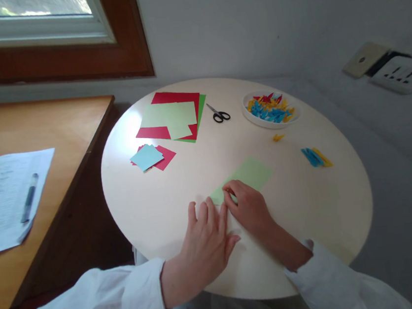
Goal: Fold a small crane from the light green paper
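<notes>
A light green paper strip [250, 171] lies slantwise on the round white table [144, 201]. My left hand [206, 236] rests palm down at its near end, fingers stretched out and fingertips at the paper's edge. With thumb and fingers pinched, my right hand [247, 204] grips the near edge of the same strip, where a small bit of green shows under the fingers. Part of the strip is hidden beneath that hand.
Behind lie red and green paper sheets [179, 113], black-handled scissors [220, 115] and a white dish [275, 126] of folded paper pieces. Small paper squares [147, 156] sit left; a yellow folded piece [278, 137] and blue and yellow pieces [314, 157] sit right. A wooden desk [65, 126] adjoins.
</notes>
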A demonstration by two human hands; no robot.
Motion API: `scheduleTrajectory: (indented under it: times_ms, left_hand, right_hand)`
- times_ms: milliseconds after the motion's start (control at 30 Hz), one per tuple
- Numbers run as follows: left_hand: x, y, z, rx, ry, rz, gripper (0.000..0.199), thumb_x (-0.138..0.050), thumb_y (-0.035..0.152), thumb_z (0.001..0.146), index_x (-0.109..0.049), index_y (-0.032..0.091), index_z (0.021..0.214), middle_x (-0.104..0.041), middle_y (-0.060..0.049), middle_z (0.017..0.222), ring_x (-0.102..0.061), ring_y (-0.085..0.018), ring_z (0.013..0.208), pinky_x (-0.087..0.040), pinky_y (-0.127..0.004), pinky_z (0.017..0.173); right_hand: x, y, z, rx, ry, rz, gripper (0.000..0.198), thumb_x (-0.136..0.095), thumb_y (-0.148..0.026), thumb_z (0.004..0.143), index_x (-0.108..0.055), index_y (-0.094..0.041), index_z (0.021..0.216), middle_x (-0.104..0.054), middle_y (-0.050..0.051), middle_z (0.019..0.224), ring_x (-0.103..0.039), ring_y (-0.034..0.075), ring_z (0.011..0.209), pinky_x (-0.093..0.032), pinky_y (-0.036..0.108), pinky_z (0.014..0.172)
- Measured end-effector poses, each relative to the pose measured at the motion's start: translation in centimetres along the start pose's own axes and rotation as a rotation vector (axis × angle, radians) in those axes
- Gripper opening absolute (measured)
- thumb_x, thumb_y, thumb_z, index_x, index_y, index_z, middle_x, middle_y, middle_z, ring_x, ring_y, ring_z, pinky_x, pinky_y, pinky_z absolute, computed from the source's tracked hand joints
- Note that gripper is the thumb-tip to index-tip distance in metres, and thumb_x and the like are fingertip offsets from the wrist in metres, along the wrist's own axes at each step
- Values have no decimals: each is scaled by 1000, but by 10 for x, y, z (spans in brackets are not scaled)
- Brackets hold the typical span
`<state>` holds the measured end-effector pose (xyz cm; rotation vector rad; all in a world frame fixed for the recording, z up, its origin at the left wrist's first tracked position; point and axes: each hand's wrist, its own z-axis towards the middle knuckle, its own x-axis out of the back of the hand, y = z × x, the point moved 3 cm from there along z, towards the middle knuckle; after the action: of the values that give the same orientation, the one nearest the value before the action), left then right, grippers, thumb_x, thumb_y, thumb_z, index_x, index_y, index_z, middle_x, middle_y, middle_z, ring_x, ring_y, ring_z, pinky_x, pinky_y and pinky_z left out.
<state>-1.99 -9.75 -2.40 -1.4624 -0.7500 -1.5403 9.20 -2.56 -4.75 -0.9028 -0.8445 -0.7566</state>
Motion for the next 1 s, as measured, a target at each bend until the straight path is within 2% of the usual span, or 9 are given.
scheduleTrajectory:
  times_ms: [200, 300, 433, 667, 867, 1000]
  left_hand:
    - [1, 2, 2, -15, 20, 66, 50, -32, 37, 92, -48, 6, 128, -56, -24, 119, -51, -34, 108, -31, -53, 94]
    - [3, 3, 5, -21, 26, 89, 46, -34, 31, 92, -50, 5, 126, -60, -22, 111, -54, -32, 103, -32, -52, 93]
    - [8, 4, 10, -18, 18, 83, 43, -35, 31, 92, -55, 7, 121, -63, -18, 98, -57, -29, 94, -34, -52, 91]
    - [11, 5, 13, -15, -30, 69, 43, -32, 34, 92, -53, 12, 122, -64, -15, 91, -57, -28, 90, -34, -52, 91]
    - [10, 6, 15, -12, -28, 101, 44, -33, 37, 92, -49, 18, 129, -64, -15, 92, -58, -29, 93, -32, -54, 92]
    - [10, 8, 14, -14, -17, 113, 42, -34, 35, 93, -51, 17, 127, -65, -16, 92, -59, -30, 93, -32, -54, 91]
  right_hand:
    - [1, -2, 0, 35, -7, -36, 15, -43, -11, 84, -54, -19, 76, -63, 3, 73, -58, 16, 68, -41, 26, 60]
    - [1, -3, -1, 48, 3, -61, 16, -43, -11, 85, -54, -19, 77, -62, 5, 77, -57, 17, 73, -42, 27, 64]
    - [2, -3, -3, 71, 2, -124, 13, -46, -12, 86, -57, -19, 81, -61, 6, 81, -55, 19, 78, -43, 29, 67]
    - [8, 4, -12, 148, -18, -194, 12, -52, -11, 84, -60, -17, 89, -62, 7, 85, -54, 21, 79, -42, 31, 68]
    - [16, 10, -21, 186, 20, -207, 18, -46, -8, 86, -61, -17, 91, -63, 7, 84, -54, 20, 77, -43, 31, 67]
    - [25, 10, -32, 346, 99, -168, 23, -42, -7, 86, -63, -15, 89, -66, 9, 84, -57, 20, 78, -45, 33, 68]
